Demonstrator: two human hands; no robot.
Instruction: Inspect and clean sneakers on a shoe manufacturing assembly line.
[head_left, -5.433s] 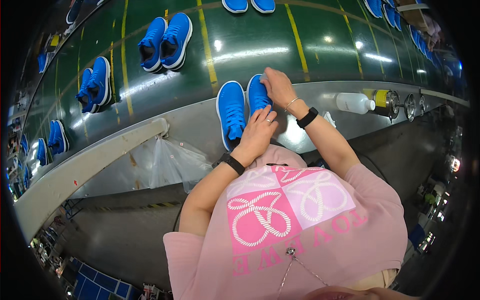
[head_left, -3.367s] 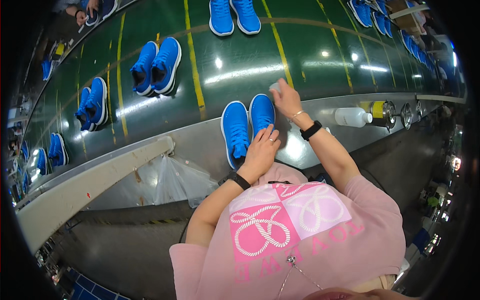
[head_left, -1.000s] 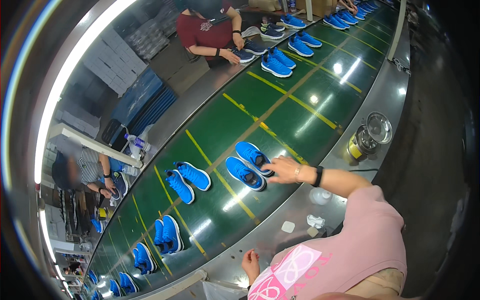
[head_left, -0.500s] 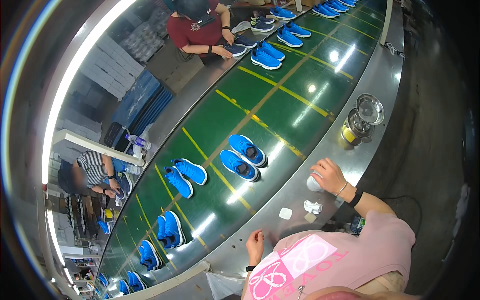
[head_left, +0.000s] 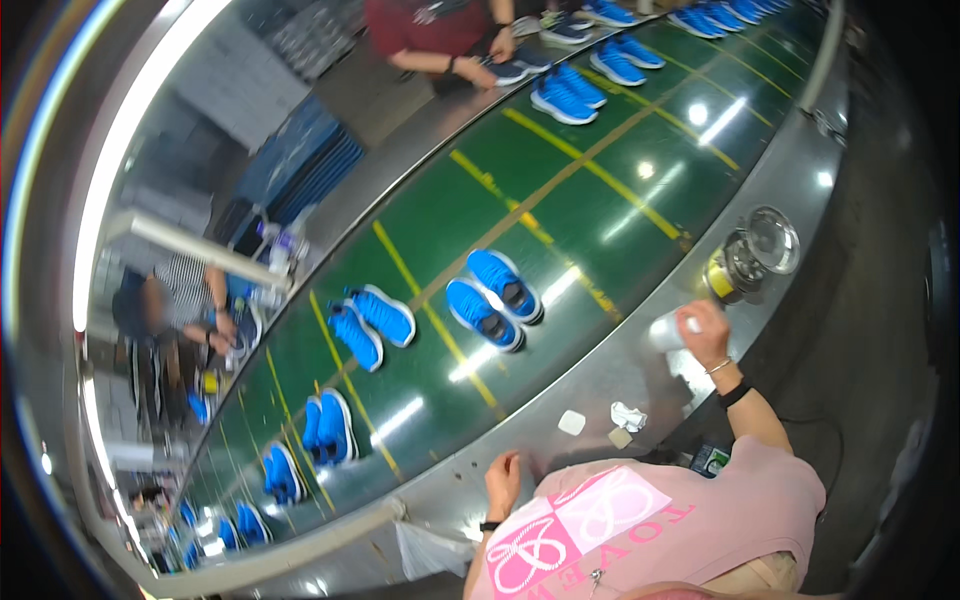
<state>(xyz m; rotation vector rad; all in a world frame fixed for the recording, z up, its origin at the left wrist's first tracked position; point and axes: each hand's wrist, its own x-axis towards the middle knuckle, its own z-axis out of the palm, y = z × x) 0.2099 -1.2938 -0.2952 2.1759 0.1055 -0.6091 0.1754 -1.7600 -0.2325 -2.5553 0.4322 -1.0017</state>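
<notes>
My right hand is closed around a white cylindrical container, which it holds tilted over the metal ledge. Close by stands a metal pot with a yellow band, a shiny round dish beside its top. My left hand is at the near edge of the ledge with its fingers curled in, and no object shows in it. Between my hands lie a white square pad, a crumpled white cloth and a small beige block.
Past the ledge runs a green conveyor belt with yellow lines. It carries pairs of blue shoes. Across it, one person in dark red and another in stripes handle dark shoes. A pale rail crosses at lower left.
My right hand has moved right toward the metal pot, with the white container now lifted and tilted in it. The left hand stays near the ledge's edge. The whole view has shifted slightly.
</notes>
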